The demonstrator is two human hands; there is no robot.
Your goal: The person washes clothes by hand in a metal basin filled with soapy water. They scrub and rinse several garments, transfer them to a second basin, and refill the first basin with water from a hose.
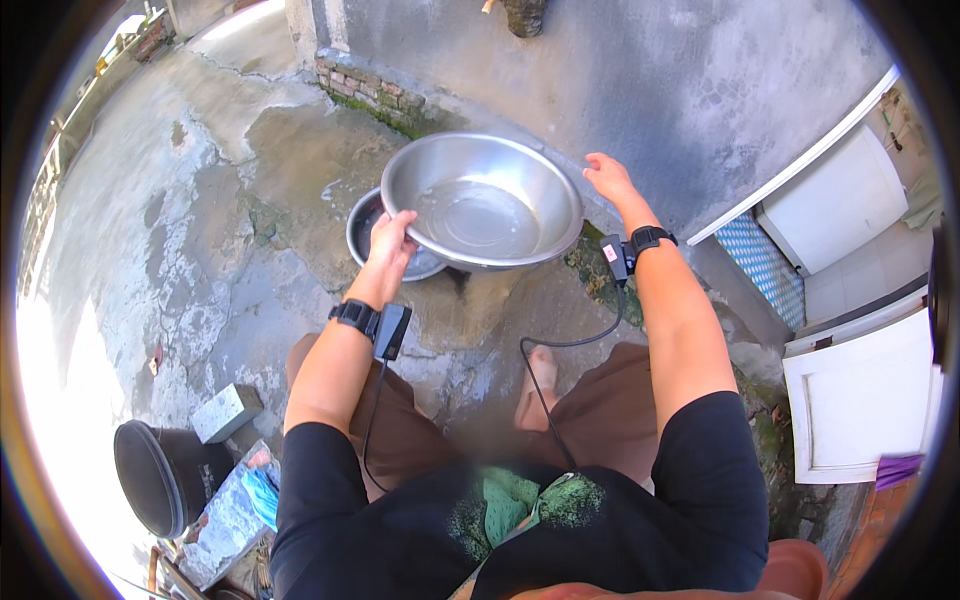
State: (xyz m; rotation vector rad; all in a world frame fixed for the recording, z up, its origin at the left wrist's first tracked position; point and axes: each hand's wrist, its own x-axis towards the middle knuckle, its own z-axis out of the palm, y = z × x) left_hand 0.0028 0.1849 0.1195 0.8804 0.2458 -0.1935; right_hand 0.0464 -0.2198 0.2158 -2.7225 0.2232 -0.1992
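Observation:
My left hand [394,244] grips the near left rim of a large stainless steel basin [484,214], its thumb over the edge. The basin's inside faces up and looks wet, with ring-like reflections at the bottom. Partly under and to the left of it lies a smaller metal basin [360,229], mostly covered by the large one. My right hand [606,178] is just off the right rim, fingers slightly curled, touching nothing. Each wrist wears a black strap with a small cabled device.
A low brick edge [367,86] and a concrete wall [637,82] stand ahead. At lower left are a black bucket [161,476] and a concrete block [226,414]. On the right are a tiled doorway and a white door panel [862,397]. The ground is wet, cracked concrete.

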